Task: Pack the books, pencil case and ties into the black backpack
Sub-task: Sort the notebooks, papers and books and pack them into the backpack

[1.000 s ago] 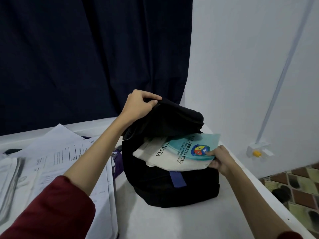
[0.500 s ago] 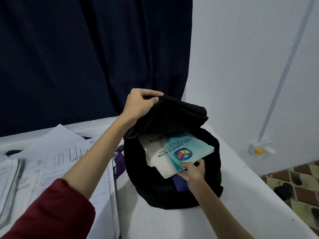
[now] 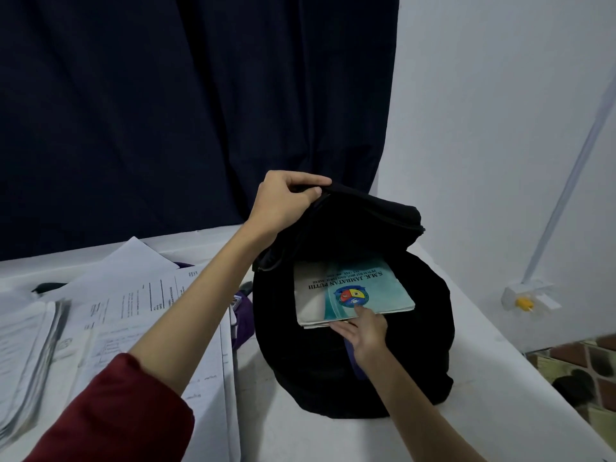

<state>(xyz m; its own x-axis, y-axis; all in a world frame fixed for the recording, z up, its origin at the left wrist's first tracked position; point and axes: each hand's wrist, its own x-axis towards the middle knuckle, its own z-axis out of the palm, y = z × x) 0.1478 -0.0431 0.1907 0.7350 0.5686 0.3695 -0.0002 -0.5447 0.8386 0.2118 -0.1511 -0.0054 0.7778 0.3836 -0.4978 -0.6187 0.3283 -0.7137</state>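
Backpack (image 3: 423, 345), black and soft-sided, stands on a white table (image 3: 333, 435) with its mouth open toward the camera, and it serves as the landmark for everything else. Behind the backpack hangs a dark blue curtain (image 3: 166, 111), and to the backpack's right rises a pale wall (image 3: 500, 128) with a thin conduit running down to a small white fitting with a yellow part (image 3: 525, 303). Left of the backpack, sheets of printed paper (image 3: 126, 311) lie spread and stacked on the table, some overlapping; a purple thing (image 3: 243, 325) shows between the papers and the backpack, too hidden to name.

Inside the backpack's mouth sit the books (image 3: 353, 295), a thin stack with a teal and white cover on top, bearing printed words and a round badge. About half of the stack is still outside the opening, its far end under the raised flap.

The left hand (image 3: 283, 201), its forearm coming out of a dark red sleeve (image 3: 110, 415), grasps the top edge of the backpack's flap, fingers curled over the fabric and holding it up. The right hand (image 3: 363, 331) is at the near edge of the books, thumb on the top cover and fingers beneath the stack, pinching it against the front of the backpack.
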